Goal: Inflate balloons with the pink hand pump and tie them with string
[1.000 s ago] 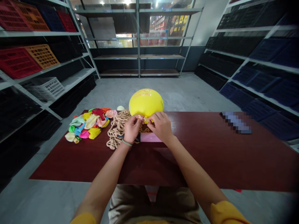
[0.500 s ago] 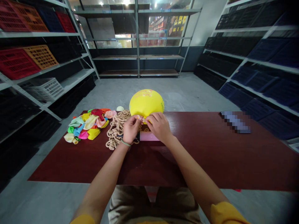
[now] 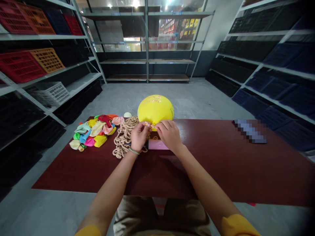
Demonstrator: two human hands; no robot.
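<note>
An inflated yellow balloon (image 3: 155, 108) with printed lettering rests at the far edge of the dark red table (image 3: 221, 164). My left hand (image 3: 139, 136) and my right hand (image 3: 168, 134) are both closed in a pinch on the balloon's neck, fingertips meeting just under it. A pile of beige rope (image 3: 123, 136) lies right beside my left hand. A pink flat object (image 3: 157, 145) with a black end lies on the table under my hands.
A heap of uninflated coloured balloons (image 3: 92, 132) lies on the table's left. A blurred-out object (image 3: 249, 131) lies far right. Metal shelving with red, orange and white crates (image 3: 46, 59) lines the left; dark bins (image 3: 270, 55) fill shelves on the right.
Both hands stay pinched on the balloon's neck with only small finger movement. The view has shifted slightly.
</note>
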